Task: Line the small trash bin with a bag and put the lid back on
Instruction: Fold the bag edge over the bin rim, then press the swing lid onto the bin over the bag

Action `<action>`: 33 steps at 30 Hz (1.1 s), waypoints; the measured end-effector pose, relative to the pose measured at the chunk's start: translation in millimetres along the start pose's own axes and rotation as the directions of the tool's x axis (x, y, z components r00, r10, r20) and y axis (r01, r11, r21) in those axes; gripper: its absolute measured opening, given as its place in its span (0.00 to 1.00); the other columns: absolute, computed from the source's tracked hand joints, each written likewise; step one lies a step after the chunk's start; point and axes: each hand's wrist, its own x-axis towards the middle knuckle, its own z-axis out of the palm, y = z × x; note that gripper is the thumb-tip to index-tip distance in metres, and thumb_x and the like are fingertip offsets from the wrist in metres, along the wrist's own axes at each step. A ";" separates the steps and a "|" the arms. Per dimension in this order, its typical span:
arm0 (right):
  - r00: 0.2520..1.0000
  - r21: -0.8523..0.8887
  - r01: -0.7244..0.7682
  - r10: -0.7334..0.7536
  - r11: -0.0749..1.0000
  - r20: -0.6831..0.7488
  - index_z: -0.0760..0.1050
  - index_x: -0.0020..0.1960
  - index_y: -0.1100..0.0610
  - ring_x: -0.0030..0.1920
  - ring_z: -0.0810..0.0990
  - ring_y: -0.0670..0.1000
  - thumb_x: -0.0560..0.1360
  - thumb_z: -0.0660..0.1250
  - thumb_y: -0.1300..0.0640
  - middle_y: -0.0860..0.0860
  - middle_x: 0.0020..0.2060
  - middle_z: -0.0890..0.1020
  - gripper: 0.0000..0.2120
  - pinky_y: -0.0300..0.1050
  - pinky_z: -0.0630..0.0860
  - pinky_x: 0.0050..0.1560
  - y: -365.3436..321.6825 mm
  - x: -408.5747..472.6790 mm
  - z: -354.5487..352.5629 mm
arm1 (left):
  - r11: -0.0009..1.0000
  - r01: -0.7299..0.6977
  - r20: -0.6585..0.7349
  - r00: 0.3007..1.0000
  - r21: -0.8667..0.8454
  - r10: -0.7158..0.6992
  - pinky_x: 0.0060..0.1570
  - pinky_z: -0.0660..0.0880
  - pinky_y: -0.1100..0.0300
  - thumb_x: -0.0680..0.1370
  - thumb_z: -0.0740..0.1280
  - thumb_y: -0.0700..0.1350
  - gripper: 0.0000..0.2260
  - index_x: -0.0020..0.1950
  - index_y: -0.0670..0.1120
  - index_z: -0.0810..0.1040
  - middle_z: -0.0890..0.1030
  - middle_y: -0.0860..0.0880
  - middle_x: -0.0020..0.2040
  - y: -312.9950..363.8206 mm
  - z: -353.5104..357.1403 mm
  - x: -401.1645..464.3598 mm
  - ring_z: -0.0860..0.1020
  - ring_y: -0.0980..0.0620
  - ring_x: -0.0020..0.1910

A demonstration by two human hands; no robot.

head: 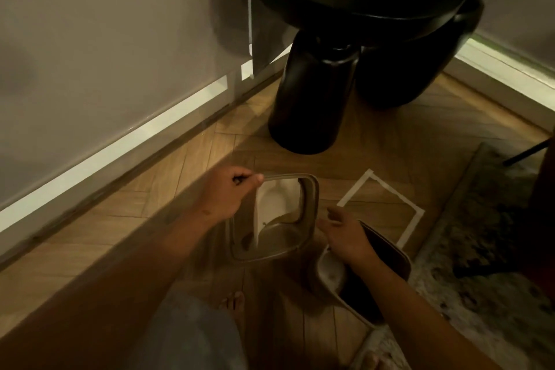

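My left hand (228,192) pinches the far left corner of the beige bin lid (309,207), a rounded square frame with a pale swing flap, and holds it just above the floor. My right hand (345,234) hovers by the lid's right edge with its fingers apart and nothing in them. Under that wrist the small beige trash bin (387,252) sits tilted, showing a dark inside. A pale rounded shape (330,272) shows at its near left side; I cannot tell whether it is a bag.
A white tape square (417,210) marks the wooden floor just right of the lid. A black side table with thick legs (309,99) stands ahead near the wall. A patterned rug (480,249) lies on the right. My bare foot (234,303) is below the lid.
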 end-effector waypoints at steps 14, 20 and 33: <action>0.957 0.602 -0.280 0.263 0.747 0.119 0.82 0.61 0.60 0.49 0.84 0.56 0.81 0.69 0.45 0.56 0.49 0.87 0.19 0.51 0.77 0.43 -10.0 -20.8 -24.3 | 0.920 -0.353 0.247 0.919 0.172 0.306 0.41 0.72 0.64 0.77 0.71 0.56 0.10 0.53 0.54 0.87 0.78 0.56 0.43 65.6 65.9 -24.8 0.74 0.60 0.43; 0.956 0.718 -0.278 0.259 0.638 0.141 0.77 0.64 0.63 0.38 0.88 0.53 0.85 0.63 0.58 0.57 0.41 0.88 0.12 0.48 0.80 0.38 -8.2 -13.9 -49.4 | 0.869 -0.465 0.267 0.871 0.172 0.413 0.43 0.76 0.57 0.75 0.71 0.57 0.13 0.52 0.52 0.87 0.77 0.57 0.43 80.6 84.3 -22.2 0.74 0.57 0.46; 0.990 0.784 -0.117 0.137 0.610 0.041 0.78 0.61 0.62 0.34 0.85 0.51 0.86 0.63 0.52 0.54 0.34 0.84 0.13 0.47 0.84 0.37 41.4 -28.7 -130.0 | 0.975 0.184 0.276 0.950 -0.126 -0.144 0.67 0.73 0.47 0.60 0.63 0.81 0.46 0.73 0.58 0.70 0.76 0.52 0.70 64.4 136.4 13.8 0.75 0.52 0.67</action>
